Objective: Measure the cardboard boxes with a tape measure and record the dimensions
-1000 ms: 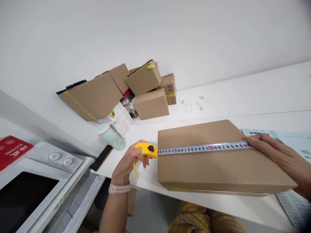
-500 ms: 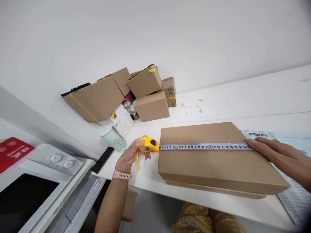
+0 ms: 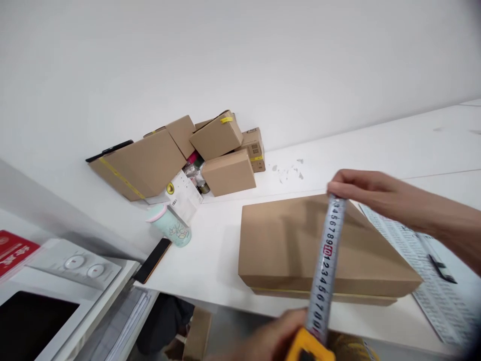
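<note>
Head view: the cardboard box (image 3: pixel 278 245) lies on the white table (image 3: pixel 210 250), long axis left to right, with the tape blade (image 3: pixel 326 260) spanning over it crosswise to that axis. The right hand (image 3: pixel 361 185), the nearer of the 2, pinches the blade end at the far edge; the left hand (image 3: pixel 266 338), blurred, grips the yellow tape case (image 3: pixel 310 349) on the near side.

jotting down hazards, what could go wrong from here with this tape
The right hand pinches the tape only at its end; if that slips, the tape could whip toward the left hand. The case, held beyond the near edge of the table, might drop if let go.
</note>
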Motion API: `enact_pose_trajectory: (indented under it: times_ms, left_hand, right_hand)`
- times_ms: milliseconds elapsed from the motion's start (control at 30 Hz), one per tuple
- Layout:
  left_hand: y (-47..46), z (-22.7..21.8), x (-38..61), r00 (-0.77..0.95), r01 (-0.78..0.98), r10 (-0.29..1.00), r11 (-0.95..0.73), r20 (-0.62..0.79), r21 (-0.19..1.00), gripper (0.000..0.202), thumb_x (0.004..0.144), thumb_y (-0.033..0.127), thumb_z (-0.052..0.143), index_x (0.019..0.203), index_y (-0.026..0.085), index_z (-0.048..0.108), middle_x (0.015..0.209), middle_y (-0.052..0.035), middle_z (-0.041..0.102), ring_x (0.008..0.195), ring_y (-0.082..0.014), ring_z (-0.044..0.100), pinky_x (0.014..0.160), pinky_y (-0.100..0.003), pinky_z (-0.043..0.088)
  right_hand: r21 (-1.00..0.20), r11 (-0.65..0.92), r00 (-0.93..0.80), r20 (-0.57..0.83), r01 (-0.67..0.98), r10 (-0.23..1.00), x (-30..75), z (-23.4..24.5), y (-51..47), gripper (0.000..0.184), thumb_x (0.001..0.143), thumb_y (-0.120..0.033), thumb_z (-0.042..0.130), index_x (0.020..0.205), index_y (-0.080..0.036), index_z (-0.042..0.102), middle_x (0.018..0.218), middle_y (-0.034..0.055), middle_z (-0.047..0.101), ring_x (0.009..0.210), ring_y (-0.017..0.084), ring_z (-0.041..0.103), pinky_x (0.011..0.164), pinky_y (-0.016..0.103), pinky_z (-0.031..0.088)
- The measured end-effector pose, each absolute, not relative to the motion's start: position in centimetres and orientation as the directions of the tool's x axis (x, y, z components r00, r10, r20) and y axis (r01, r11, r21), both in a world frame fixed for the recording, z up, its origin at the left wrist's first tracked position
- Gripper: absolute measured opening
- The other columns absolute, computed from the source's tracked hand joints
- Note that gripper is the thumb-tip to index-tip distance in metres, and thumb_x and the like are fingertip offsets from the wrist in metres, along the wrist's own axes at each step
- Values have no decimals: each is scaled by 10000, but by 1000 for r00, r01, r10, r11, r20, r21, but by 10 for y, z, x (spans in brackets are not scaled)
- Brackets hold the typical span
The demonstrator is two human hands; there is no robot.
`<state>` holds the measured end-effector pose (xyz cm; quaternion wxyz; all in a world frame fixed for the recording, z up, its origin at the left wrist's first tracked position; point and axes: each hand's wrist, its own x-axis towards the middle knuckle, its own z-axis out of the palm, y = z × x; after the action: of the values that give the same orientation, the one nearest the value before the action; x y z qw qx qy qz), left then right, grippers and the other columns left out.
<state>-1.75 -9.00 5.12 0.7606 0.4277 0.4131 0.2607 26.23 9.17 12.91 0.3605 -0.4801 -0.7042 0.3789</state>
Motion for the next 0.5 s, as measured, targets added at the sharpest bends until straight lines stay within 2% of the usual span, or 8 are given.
enact_pose_trajectory:
  times_ms: [33, 67, 100, 167, 233, 267, 400, 500]
  left_hand:
    - [-90, 36, 0, 501, -110, 761, 528, -412, 842, 635, 600, 473, 934, 1160, 258, 724, 929, -92, 750, 918, -318, 739, 860, -425, 553]
    - [-87, 22, 17, 482, -209, 784, 537, -392, 817, 650, 597, 527, 913, 1155, 263, 709, 916, -85, 745, 893, -314, 741, 851, -425, 547]
    - [-83, 11, 31, 488, -302, 800, 530, -349, 792, 689, 598, 555, 897, 1186, 270, 678, 923, -88, 740, 849, -314, 744, 802, -424, 550]
    - [-75, -2, 52, 487, -483, 843, 478, -229, 734, 819, 477, 572, 919, 1177, 261, 627, 898, -82, 728, 666, -284, 722, 652, -400, 548]
    - [-69, -6, 64, 473, -581, 866, 444, -161, 682, 858, 408, 570, 918, 1133, 244, 597, 868, -69, 720, 532, -231, 669, 551, -357, 522]
    - [-68, -7, 69, 467, -593, 870, 443, -161, 673, 834, 420, 567, 908, 1116, 233, 591, 869, -69, 724, 515, -215, 658, 538, -342, 515]
    - [-73, -10, 84, 336, -596, 920, 374, -203, 710, 746, 450, 444, 912, 1081, 204, 596, 819, -61, 725, 652, -256, 713, 586, -309, 496]
    - [-76, -2, 90, 257, -627, 940, 340, -227, 701, 734, 420, 413, 912, 1049, 199, 598, 776, -40, 684, 803, -347, 740, 651, -364, 527]
  right_hand:
    - [-860, 272, -351, 117, 431, 929, 255, 129, 102, 550, 866, -769, 560, 767, -229, 593, 708, -14, 533, 665, 155, 467, 623, 295, 379]
    - [-836, 280, -395, 83, 472, 915, 248, 127, 112, 542, 879, -761, 549, 775, -230, 582, 715, -13, 533, 666, 158, 468, 622, 298, 376]
    - [-809, 282, -425, 44, 516, 904, 242, 124, 123, 532, 885, -752, 549, 782, -231, 578, 734, -6, 552, 682, 168, 489, 629, 305, 383]
    - [-774, 266, -458, -34, 575, 888, 233, 117, 142, 519, 885, -742, 556, 796, -232, 580, 797, 21, 612, 738, 204, 553, 658, 326, 418]
    - [-758, 262, -472, -69, 598, 879, 227, 109, 155, 523, 878, -747, 548, 792, -232, 573, 846, 46, 646, 784, 237, 591, 681, 347, 445]
    - [-751, 275, -481, -63, 600, 875, 225, 105, 160, 530, 875, -752, 541, 778, -231, 560, 852, 52, 646, 789, 242, 592, 685, 353, 449]
    - [-740, 366, -542, 2, 565, 841, 224, 93, 167, 542, 853, -757, 556, 740, -231, 494, 796, 26, 579, 728, 210, 523, 662, 342, 421]
    - [-744, 383, -547, 28, 548, 837, 226, 88, 169, 543, 869, -762, 529, 751, -234, 484, 775, 12, 542, 704, 193, 482, 647, 331, 397]
